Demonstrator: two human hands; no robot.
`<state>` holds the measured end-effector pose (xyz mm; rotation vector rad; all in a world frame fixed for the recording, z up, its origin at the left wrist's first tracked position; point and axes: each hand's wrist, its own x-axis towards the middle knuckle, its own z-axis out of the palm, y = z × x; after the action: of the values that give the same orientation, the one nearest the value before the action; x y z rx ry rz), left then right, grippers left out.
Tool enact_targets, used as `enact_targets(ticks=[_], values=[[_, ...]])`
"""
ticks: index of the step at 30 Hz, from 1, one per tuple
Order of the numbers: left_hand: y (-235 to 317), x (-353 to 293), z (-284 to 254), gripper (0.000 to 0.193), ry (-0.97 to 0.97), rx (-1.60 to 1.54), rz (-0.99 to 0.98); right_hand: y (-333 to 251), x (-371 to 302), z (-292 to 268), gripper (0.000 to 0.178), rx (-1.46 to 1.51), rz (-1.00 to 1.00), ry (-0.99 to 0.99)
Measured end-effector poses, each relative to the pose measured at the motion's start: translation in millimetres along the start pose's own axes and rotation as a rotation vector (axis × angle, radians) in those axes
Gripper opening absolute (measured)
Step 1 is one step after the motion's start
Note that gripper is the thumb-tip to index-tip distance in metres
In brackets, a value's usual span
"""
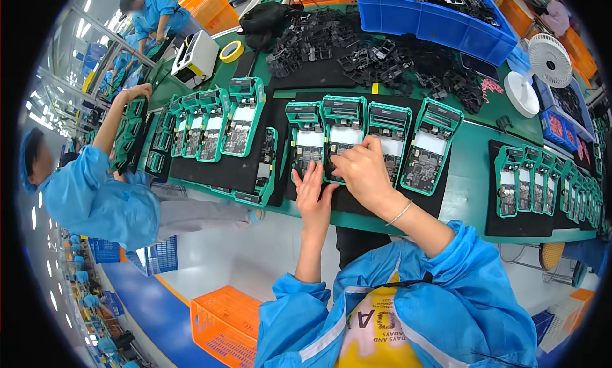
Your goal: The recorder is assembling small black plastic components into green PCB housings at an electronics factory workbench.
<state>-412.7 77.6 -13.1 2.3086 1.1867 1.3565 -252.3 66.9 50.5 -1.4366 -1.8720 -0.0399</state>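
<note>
Four-sided green housings with exposed circuit boards and white panels stand in a row on a black mat (357, 205) before me. My left hand (312, 194) lies with fingers extended and apart across the lower end of the leftmost housing (308, 138), its thumb toward the second housing (345, 136). Over that second housing's lower board, my right hand (364, 170) is bent with its fingertips pinched together. Whatever may be between them is hidden. Just right of this hand are a third housing (389, 119), partly covered by it, and a tilted fourth housing (428, 142).
Black plastic frames (312, 40) lie heaped at the back, below a blue bin (433, 27). More green housings (242, 122) stand left and right. A white fan (549, 61) is at the far right. Another person (102, 189) works on the left.
</note>
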Motion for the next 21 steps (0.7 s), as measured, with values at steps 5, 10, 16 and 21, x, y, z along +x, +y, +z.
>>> enact_targets(ticks=[5,10,16,21], values=[[1,3,8,0.056,0.002,-0.003,0.026,-7,-10,-4,0.025,-0.223,-0.020,0.051],[2,-2,1,0.054,-0.021,0.015,0.010,-14,-15,-11,0.029,-0.163,0.037,0.056],[8,-2,0,0.071,-0.110,0.085,0.026,29,-17,-125,0.022,0.137,-0.086,0.355],[23,1,3,0.076,-0.163,0.187,0.001,190,-9,-178,0.019,-0.185,0.315,0.353]])
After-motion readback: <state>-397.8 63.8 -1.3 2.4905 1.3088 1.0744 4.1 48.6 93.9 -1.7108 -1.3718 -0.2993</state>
